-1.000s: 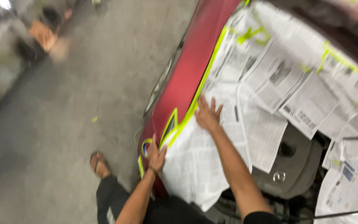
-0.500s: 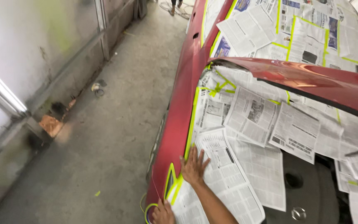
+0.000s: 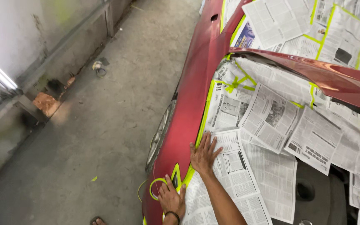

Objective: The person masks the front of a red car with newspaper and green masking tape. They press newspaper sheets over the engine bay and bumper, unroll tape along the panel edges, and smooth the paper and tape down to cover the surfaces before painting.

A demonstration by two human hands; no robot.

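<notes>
Two hands are down on the car at 6 o'clock of the view, and everything else spreads out above them. Far over at 9 o'clock runs the grey concrete floor (image 3: 105,125), with a small roll of tape (image 3: 101,71) lying near the wall at 10 o'clock and a broken brick-coloured chunk (image 3: 46,103) just below it.

Coming in, the red fender (image 3: 192,91) sweeps from 12 o'clock down to 6 o'clock, its inner edge lined with bright yellow-green masking tape (image 3: 205,112). At the bottom, the left hand (image 3: 171,199) sits flat on the fender's lower corner, fingers (image 3: 163,188) held close together and pressing on a loop of that same tape (image 3: 155,183); whether it pinches the tape or only presses it cannot be told. A dark band shows at its wrist.

Just to its 1 o'clock, the right hand (image 3: 204,155) lies palm down, fingers (image 3: 211,141) spread wide, holding nothing, pressing on the edge of a newspaper sheet (image 3: 234,171) right where paper meets tape and fender.

Further right, more newspaper sheets (image 3: 271,116) overlap across the engine bay, taped together with yellow-green strips. At 2 o'clock the raised red bonnet (image 3: 321,75) crosses the view, with more taped newspaper (image 3: 338,25) over the glass beyond it. At 5 o'clock a dark engine cover (image 3: 309,191) peeks out between sheets.
</notes>
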